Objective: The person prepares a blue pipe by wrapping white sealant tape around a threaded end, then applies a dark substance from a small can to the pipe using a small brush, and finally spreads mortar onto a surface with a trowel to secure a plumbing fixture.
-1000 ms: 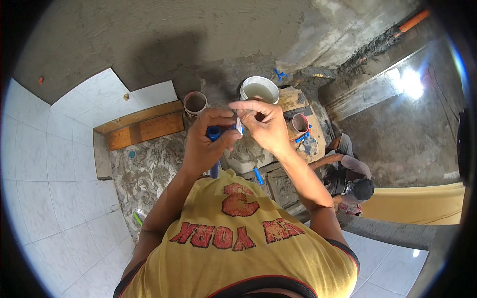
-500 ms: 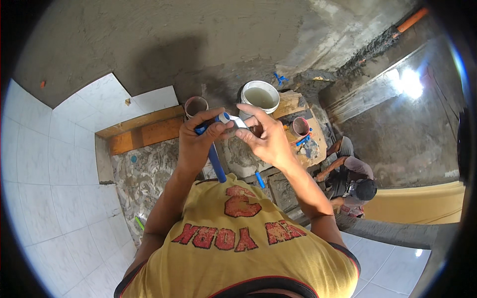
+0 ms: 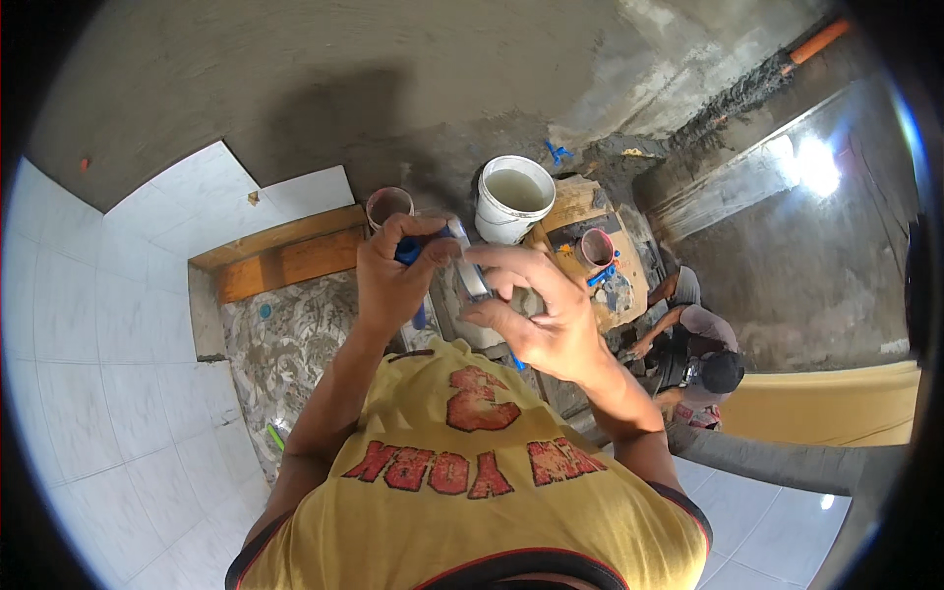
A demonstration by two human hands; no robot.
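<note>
Lower and further right than half a second ago, the right hand (image 3: 551, 313) now sits with its thumb and fingers spread apart, and less of the blue pipe (image 3: 420, 318) shows below the left hand (image 3: 395, 275). That pipe stands near the middle of the frame, its blue upper part gripped between the left thumb and fingers. Between the two hands, a narrow white piece (image 3: 472, 275) with a bluish edge slants downward; it may be a roll of tape seen side-on. The right fingertips are at its side, but whether they grip it cannot be told.

The pipe looks light, stiff and smooth, so it could turn in wet fingers; a firm pinch just below its upper end should steady it. The white piece also looks light, and is probably best held by its edges. Beyond the hands, at upper centre, stands a white bucket (image 3: 501, 229) of cloudy water; a co-worker (image 3: 708, 334) crouches at the right.
</note>
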